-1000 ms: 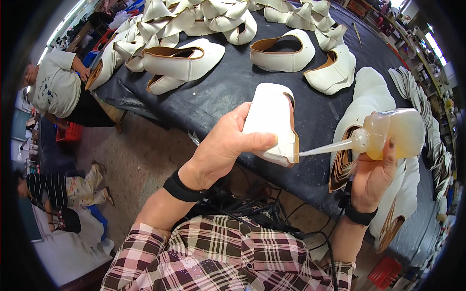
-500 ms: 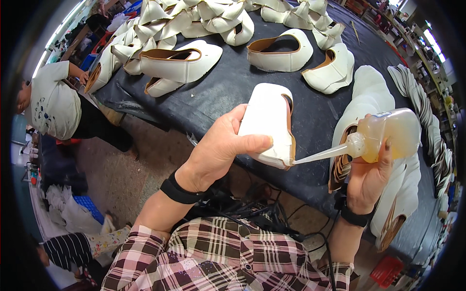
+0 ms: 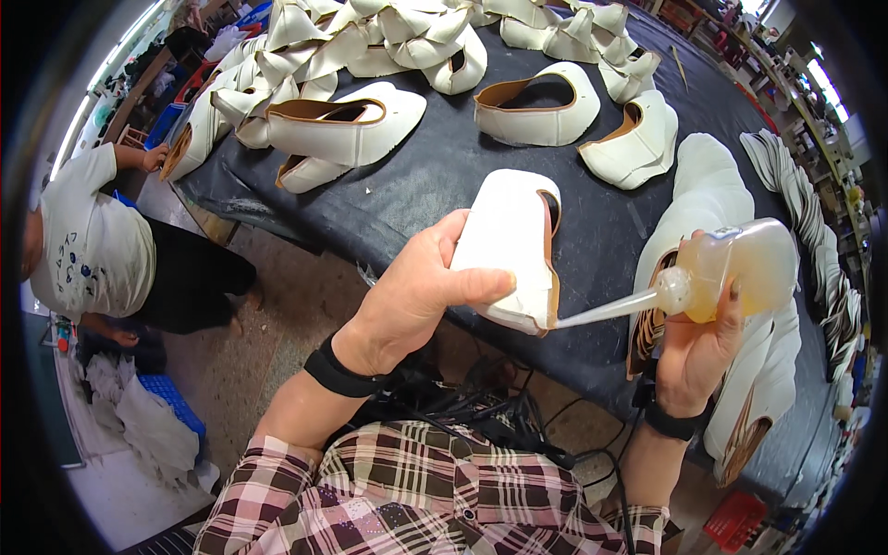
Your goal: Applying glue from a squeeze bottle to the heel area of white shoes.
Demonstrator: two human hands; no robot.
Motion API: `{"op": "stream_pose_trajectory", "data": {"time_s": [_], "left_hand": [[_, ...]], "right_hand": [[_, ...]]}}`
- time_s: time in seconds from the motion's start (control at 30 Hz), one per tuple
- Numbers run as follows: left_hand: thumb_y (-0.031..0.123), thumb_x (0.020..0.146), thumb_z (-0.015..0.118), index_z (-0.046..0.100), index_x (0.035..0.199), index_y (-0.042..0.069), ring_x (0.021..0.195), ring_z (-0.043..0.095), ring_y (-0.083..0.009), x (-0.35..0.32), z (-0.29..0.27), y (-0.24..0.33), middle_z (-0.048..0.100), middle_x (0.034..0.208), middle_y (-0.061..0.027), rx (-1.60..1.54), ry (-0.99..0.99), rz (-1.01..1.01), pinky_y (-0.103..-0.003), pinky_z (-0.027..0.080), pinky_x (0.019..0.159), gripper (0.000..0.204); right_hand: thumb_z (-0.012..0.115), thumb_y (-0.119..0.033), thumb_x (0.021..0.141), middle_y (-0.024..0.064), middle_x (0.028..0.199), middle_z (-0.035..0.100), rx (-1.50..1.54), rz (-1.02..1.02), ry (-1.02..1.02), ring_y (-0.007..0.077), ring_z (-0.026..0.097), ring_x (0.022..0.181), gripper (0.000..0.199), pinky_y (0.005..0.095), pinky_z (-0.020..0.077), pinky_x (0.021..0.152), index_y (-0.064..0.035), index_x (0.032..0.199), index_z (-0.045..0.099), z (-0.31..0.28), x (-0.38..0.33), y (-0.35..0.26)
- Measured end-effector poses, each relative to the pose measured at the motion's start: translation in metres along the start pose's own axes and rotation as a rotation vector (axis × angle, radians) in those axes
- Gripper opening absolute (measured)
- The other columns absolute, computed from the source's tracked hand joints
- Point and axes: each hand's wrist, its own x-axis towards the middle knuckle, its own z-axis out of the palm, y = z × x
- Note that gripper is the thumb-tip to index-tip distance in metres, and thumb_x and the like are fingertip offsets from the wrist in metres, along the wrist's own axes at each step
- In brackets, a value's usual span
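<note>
My left hand [image 3: 416,273] is closed round a white shoe upper [image 3: 504,245] with a brown lining, its thumb lying across the near part. In my right hand [image 3: 698,347] is a translucent squeeze bottle [image 3: 749,268] of yellowish liquid, tilted so that its long thin nozzle [image 3: 606,308] points left. The nozzle's tip touches, or almost touches, the lower right corner of the upper. Beyond my hands, more white uppers lie on the black-covered table: one pair [image 3: 347,129] at the left, a single one [image 3: 541,106] in the middle and another [image 3: 634,139] at the right.
A heap of white uppers [image 3: 370,42] covers the far side of the table [image 3: 435,162]. Overlapping stacks [image 3: 708,185] run down the right. Black cables [image 3: 518,398] hang below the near edge. At the left stands another person [image 3: 97,236], with a blue crate [image 3: 171,402] nearby.
The person at the left has shifted, and another in stripes at the lower left has gone from view. My hands, the upper and the bottle keep nearly the same arrangement.
</note>
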Motion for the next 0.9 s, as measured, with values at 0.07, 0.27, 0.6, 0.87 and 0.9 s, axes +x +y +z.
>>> {"op": "stream_pose_trajectory", "data": {"time_s": [0.07, 0.27, 0.6, 0.87, 0.9], "left_hand": [[0.013, 0.067, 0.068, 0.039, 0.111, -0.005, 0.089, 0.052, -0.0109, 0.0, -0.001, 0.001, 0.053, 0.098, -0.0071, -0.002, 0.008, -0.008, -0.022, 0.04, 0.081, 0.055], [0.01, 0.066, 0.067, 0.038, 0.112, -0.005, 0.091, 0.052, -0.0115, 0.002, 0.0, 0.001, 0.052, 0.101, -0.0082, -0.024, 0.014, -0.021, -0.023, 0.04, 0.082, 0.056], [0.009, 0.066, 0.067, 0.037, 0.113, -0.004, 0.093, 0.053, -0.0124, 0.003, -0.002, -0.001, 0.053, 0.102, -0.0083, -0.021, 0.001, -0.028, -0.024, 0.041, 0.083, 0.057], [0.01, 0.065, 0.067, 0.037, 0.113, -0.005, 0.093, 0.053, -0.0119, 0.006, 0.005, -0.002, 0.053, 0.102, -0.0087, -0.008, 0.015, -0.033, -0.024, 0.041, 0.084, 0.059], [0.01, 0.065, 0.067, 0.037, 0.113, -0.005, 0.093, 0.053, -0.0117, 0.006, 0.002, -0.002, 0.053, 0.102, -0.0088, -0.006, 0.025, -0.038, -0.024, 0.04, 0.084, 0.059]], "right_hand": [[0.053, -0.024, 0.082, 0.0185, 0.122, 0.041, 0.02, 0.028, 0.033, 0.0301, 0.042, 0.112, 0.051, 0.0437, 0.0405, 0.088, -0.007, 0.125, 0.032, -0.001, -0.003, -0.001], [0.053, -0.024, 0.082, 0.0199, 0.121, 0.041, 0.039, 0.042, 0.04, 0.0302, 0.044, 0.111, 0.051, 0.0407, 0.0409, 0.089, -0.0064, 0.125, 0.033, 0.007, 0.003, -0.001], [0.054, -0.023, 0.081, 0.02, 0.122, 0.04, 0.015, 0.071, -0.019, 0.0301, 0.043, 0.111, 0.05, 0.0397, 0.0406, 0.09, -0.005, 0.124, 0.034, 0.013, 0.002, 0.007], [0.054, -0.022, 0.081, 0.0208, 0.122, 0.04, -0.026, 0.058, 0.031, 0.0303, 0.044, 0.11, 0.051, 0.0403, 0.0419, 0.088, -0.0044, 0.124, 0.033, 0.01, 0.008, 0.007], [0.054, -0.022, 0.081, 0.0208, 0.122, 0.04, -0.032, 0.056, 0.032, 0.0303, 0.044, 0.11, 0.051, 0.0403, 0.0419, 0.088, -0.0044, 0.124, 0.033, 0.011, 0.008, 0.009]]}}
